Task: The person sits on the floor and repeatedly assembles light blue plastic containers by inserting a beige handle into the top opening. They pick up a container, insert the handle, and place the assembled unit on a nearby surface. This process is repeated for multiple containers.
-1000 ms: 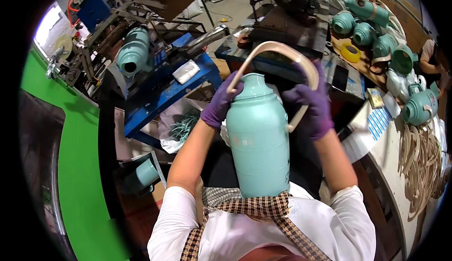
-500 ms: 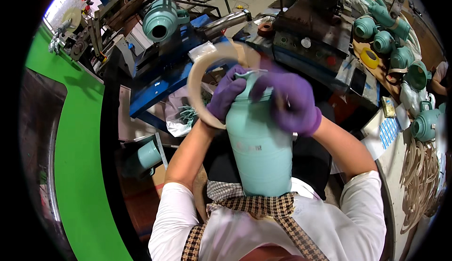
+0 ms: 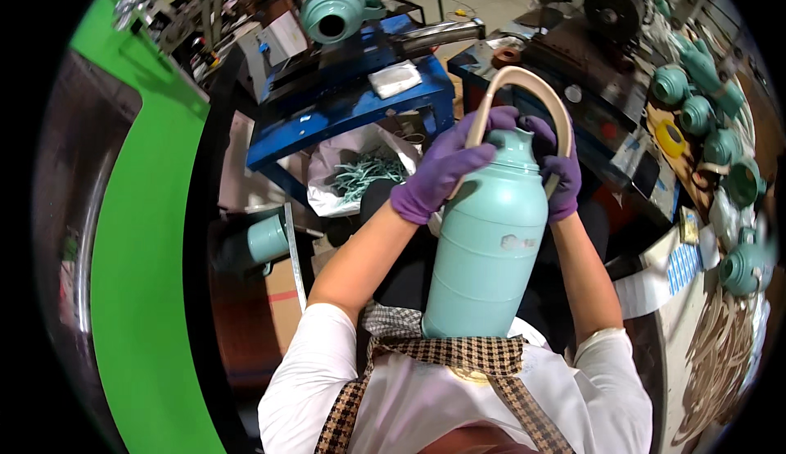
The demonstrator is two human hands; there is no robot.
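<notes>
A pale teal thermos flask casing (image 3: 483,249) leans slightly to the right in front of me, its base against my checked apron. A beige curved carrying handle (image 3: 524,76) arches over the narrow neck, one end on each side. My left hand (image 3: 449,166), in a purple glove, is closed round the handle's left end at the shoulder of the flask. On the far side of the neck, my right hand (image 3: 563,167), gloved alike, is closed on the handle's right end. Its fingertips are partly hidden by the neck and handle.
A blue metal bench (image 3: 344,126) with another teal flask part (image 3: 332,12) stands ahead left. Under it sits a white bag of teal strips (image 3: 368,177). Several teal flask bodies (image 3: 720,147) and a heap of beige strips (image 3: 712,364) lie at the right.
The beige handle has moved from the left of the flask to over its neck. My right hand has shifted from the neck's front to its right side. The flask now tilts right.
</notes>
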